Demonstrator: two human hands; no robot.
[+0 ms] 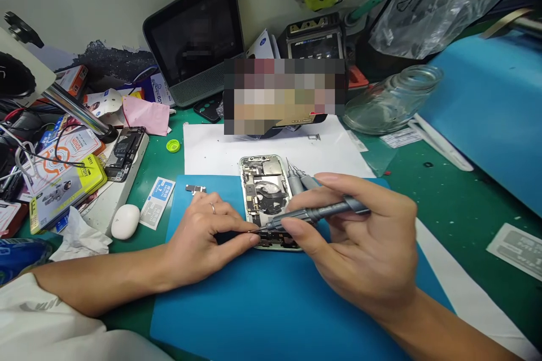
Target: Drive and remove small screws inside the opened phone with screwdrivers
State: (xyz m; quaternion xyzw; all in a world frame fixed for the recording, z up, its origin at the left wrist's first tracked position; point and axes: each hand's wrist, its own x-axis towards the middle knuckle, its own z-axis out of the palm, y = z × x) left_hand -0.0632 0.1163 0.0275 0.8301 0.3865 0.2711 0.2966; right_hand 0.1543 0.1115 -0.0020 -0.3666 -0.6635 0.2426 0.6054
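Note:
An opened phone [269, 194] with its inner parts bared lies on the blue mat [262, 304]. My right hand [364, 237] grips a grey precision screwdriver [315, 214], slanted so that its tip points left over the phone's lower left part. Thumb and forefinger of my left hand [207, 231] are pinched together at that tip; whatever is between them is too small to make out. Past the left fingers sits a small metal bracket [195, 188]. More screwdrivers [300, 178] lie at the phone's right edge, partly behind my right hand.
White paper [212, 146] lies beyond the mat, with a partly blurred device behind it. A tilted display [197, 34] stands at the back, a glass jar [392, 98] to its right. Boxes [70, 194], another opened phone [125, 152] and a white earbud case [125, 221] crowd the left.

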